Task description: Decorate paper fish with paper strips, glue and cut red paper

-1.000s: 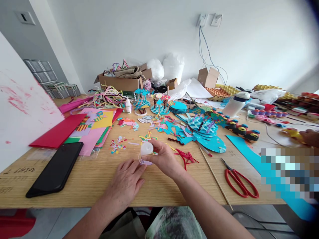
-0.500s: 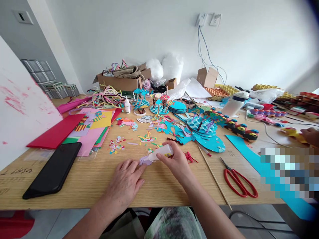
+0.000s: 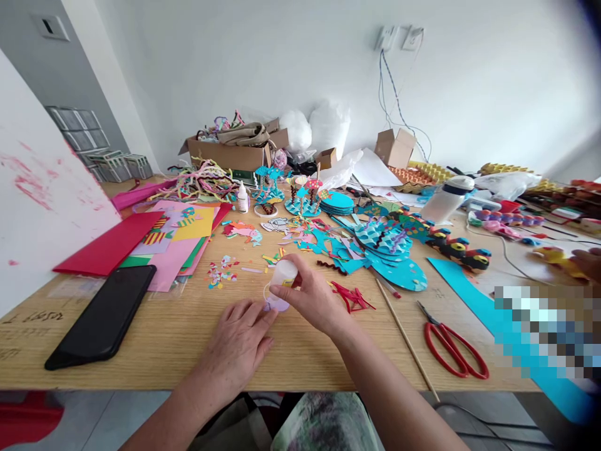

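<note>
My right hand (image 3: 312,294) grips a white squeeze glue bottle (image 3: 284,274), tipped nozzle down over a small lavender paper piece (image 3: 280,305) on the table. A thin loop hangs from the bottle's neck; the nozzle tip is hard to make out. My left hand (image 3: 241,335) lies palm down with its fingers stretched out, fingertips at the paper's left edge and thumb apart. Small colourful paper cutouts (image 3: 220,272) are scattered beyond my left hand. Red paper strips (image 3: 352,296) lie just right of my right hand.
Red-handled scissors (image 3: 454,347) and a thin wooden stick (image 3: 408,338) lie to the right. A black phone (image 3: 101,319) and coloured paper sheets (image 3: 181,250) are on the left. Blue paper discs (image 3: 399,269) sit farther back. Another person's hand (image 3: 586,260) shows at the right edge.
The glue bottle has swung from a low slant to a steeper, nozzle-down tilt, and my right hand has shifted left with it. My left hand stays put. The view has turned slightly.
</note>
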Motion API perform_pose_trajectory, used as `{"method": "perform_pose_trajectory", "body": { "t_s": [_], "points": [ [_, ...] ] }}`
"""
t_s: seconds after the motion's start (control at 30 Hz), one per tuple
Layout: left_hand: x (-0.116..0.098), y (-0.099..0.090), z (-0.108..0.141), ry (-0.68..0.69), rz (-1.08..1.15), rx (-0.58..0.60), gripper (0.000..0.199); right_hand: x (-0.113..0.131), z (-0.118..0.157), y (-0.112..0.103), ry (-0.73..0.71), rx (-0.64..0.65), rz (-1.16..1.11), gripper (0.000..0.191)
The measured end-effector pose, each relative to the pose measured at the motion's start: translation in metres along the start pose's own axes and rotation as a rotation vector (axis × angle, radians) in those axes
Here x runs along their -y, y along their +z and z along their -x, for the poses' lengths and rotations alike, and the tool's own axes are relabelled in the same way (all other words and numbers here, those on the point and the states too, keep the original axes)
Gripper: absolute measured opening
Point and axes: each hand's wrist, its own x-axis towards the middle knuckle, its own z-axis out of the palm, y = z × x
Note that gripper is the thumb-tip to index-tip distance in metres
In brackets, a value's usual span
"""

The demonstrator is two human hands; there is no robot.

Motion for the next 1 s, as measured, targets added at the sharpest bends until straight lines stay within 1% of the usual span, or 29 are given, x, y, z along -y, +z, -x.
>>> {"method": "perform_pose_trajectory", "body": {
  "t_s": [0.07,0.17,0.23,0.3,0.4,0.47,0.63,0.83,1.0],
  "points": [
    [0.000,0.000,0.000,-0.003,0.001,-0.007,0.040,-0.008,-0.004,0.002,0.016,-0.057,-0.085,0.034],
    [-0.001,-0.001,0.000,-0.008,-0.001,-0.020,0.039,-0.018,-0.009,0.003,0.065,-0.217,-0.176,0.035],
    [-0.002,-0.002,-0.001,-0.011,-0.002,-0.020,0.039,-0.022,-0.010,0.002,0.117,-0.288,-0.233,0.038],
    [-0.002,-0.004,-0.001,-0.015,-0.004,-0.009,0.038,-0.025,-0.011,0.000,0.184,-0.282,-0.344,0.042],
    [-0.003,-0.005,-0.002,-0.017,-0.006,0.001,0.038,-0.027,-0.011,0.000,0.270,-0.218,-0.539,0.042],
    [-0.003,-0.004,-0.002,-0.014,-0.006,-0.006,0.037,-0.029,-0.011,0.001,0.304,-0.210,-0.590,0.041],
    [-0.002,-0.002,-0.001,-0.014,-0.012,-0.017,0.036,-0.037,-0.014,0.004,0.326,-0.242,-0.505,0.038],
    [-0.001,0.001,-0.001,-0.004,-0.026,-0.024,0.037,-0.047,-0.019,0.011,0.299,-0.296,-0.435,0.041],
    [0.000,0.000,-0.001,0.002,-0.022,-0.025,0.038,-0.049,-0.018,0.011,0.248,-0.312,-0.376,0.040]
  ]
}}
